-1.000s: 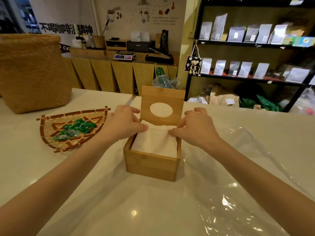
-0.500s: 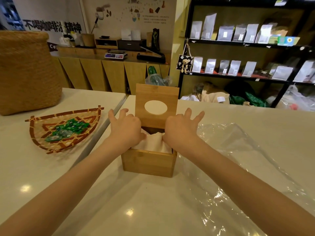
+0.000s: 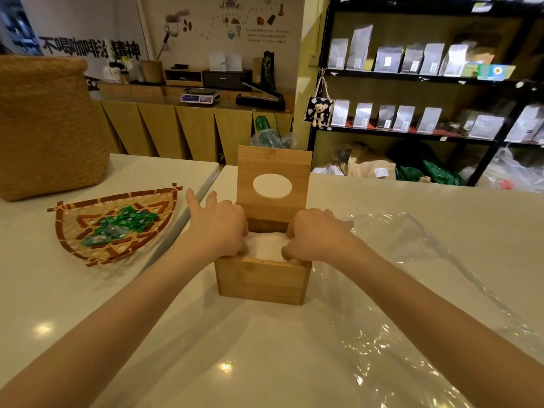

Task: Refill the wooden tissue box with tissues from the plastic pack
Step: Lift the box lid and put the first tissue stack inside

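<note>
Square light-brown wooden tissue box (image 3: 262,279), at centre frame on the white table (image 3: 176,334), its hinged lid (image 3: 273,184) with an oval opening standing upright. White stacked tissues (image 3: 265,247) fill the box. Left hand (image 3: 219,231) and right hand (image 3: 316,238) press down on the stack, fingers curled into the box; whether they pinch tissue cannot be told. Clear crumpled plastic pack (image 3: 412,290) lies at right; a woven bamboo tray (image 3: 114,223) of green-wrapped candies (image 3: 123,223) at left.
</note>
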{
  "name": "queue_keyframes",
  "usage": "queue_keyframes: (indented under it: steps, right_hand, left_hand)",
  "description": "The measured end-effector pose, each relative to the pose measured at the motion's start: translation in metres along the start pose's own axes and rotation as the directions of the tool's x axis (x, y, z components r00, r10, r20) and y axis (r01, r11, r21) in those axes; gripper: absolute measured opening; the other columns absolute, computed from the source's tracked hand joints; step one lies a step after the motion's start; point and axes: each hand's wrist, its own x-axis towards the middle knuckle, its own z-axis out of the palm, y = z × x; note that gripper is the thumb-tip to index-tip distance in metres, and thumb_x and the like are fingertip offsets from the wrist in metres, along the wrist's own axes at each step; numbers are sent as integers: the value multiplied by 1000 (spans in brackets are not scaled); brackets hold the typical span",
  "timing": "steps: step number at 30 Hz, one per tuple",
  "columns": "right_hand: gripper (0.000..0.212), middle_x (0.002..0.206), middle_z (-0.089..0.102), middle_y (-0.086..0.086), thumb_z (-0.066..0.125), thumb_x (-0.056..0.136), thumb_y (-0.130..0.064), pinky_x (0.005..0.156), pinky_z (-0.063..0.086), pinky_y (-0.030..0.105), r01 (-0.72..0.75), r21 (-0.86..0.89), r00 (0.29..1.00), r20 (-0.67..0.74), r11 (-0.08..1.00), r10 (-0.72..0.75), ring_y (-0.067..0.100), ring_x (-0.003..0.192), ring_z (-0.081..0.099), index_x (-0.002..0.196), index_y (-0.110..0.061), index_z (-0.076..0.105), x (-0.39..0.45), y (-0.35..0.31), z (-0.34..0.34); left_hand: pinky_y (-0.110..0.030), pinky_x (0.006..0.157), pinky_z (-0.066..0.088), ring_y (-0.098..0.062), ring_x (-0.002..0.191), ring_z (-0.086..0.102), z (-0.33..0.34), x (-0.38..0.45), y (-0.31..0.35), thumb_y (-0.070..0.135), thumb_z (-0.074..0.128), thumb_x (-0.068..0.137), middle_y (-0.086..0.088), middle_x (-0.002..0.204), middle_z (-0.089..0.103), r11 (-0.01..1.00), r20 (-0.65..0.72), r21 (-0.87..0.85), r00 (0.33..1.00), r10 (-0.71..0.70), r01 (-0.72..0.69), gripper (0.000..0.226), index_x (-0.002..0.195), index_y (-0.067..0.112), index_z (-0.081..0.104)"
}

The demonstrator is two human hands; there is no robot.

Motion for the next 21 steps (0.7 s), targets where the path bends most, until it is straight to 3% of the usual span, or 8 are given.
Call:
queue_keyframes:
  steps: [2, 4, 7, 11, 16, 19, 21]
  right_hand:
    - [23, 133, 45, 17, 63, 76, -21, 105, 22, 67, 13, -65, 999, 52, 998, -9, 40, 130, 31, 96, -13, 55, -3, 0, -4]
    - [27, 138, 39, 20, 58, 77, -15, 104, 13, 73, 3, -146, 996, 87, 989, 10, 44, 134, 24, 104, -13, 55, -4, -2, -7]
    - [36, 137, 40, 21, 53, 78, -12, 100, 8, 78, -29, -258, 992, 108, 966, 59, 46, 132, 28, 114, -10, 54, -2, -7, -7]
    - [17, 125, 51, 14, 49, 82, -11, 94, 12, 81, -22, -369, 992, 106, 929, 65, 40, 123, 42, 99, -14, 54, 1, -13, -3]
    - [21, 127, 46, 15, 45, 85, -16, 97, 6, 80, -24, -440, 990, 116, 898, 84, 37, 125, 39, 105, -16, 52, -1, -12, -4]
    - [34, 128, 45, 13, 49, 85, -28, 102, 5, 76, 31, -303, 987, 157, 952, 18, 35, 123, 39, 117, -17, 53, 1, -5, -4]
    - [41, 123, 53, 5, 57, 83, -45, 105, 24, 58, 119, 5, 982, 146, 993, -119, 27, 119, 45, 116, -20, 58, -2, 7, -8]
  left_hand:
    - [-68, 106, -6, -33, 142, 10, -1, 1, -1, 40, 63, 79, -4, 142, 42, 998, 54, 60, 998, 21, -24, 37, 115, 31, 60]
    - [-69, 105, -8, -34, 143, 4, 0, 3, -1, 37, 61, 81, -5, 146, 37, 995, 79, 100, 997, 19, -27, 38, 119, 30, 58]
    - [-70, 103, -11, -36, 143, -2, 2, 4, 0, 30, 57, 84, -7, 149, 31, 987, 78, 161, 997, 0, -12, 39, 123, 28, 55]
    - [-72, 101, -12, -39, 142, -6, 5, 6, 4, 27, 56, 84, -9, 151, 28, 976, 75, 218, 997, -33, 16, 40, 125, 29, 53]
    - [-71, 101, -13, -40, 142, -5, 5, 4, 6, 27, 53, 86, -10, 151, 28, 970, 75, 241, 996, -53, 33, 38, 125, 30, 52]
    - [-71, 102, -13, -38, 143, -4, 2, -2, 4, 29, 53, 86, -9, 150, 29, 970, 66, 243, 997, -45, 28, 36, 122, 30, 55]
    - [-69, 105, -9, -35, 143, 3, -7, -12, 6, 37, 55, 84, -8, 148, 34, 973, -2, 226, 999, -53, 52, 35, 118, 29, 58]
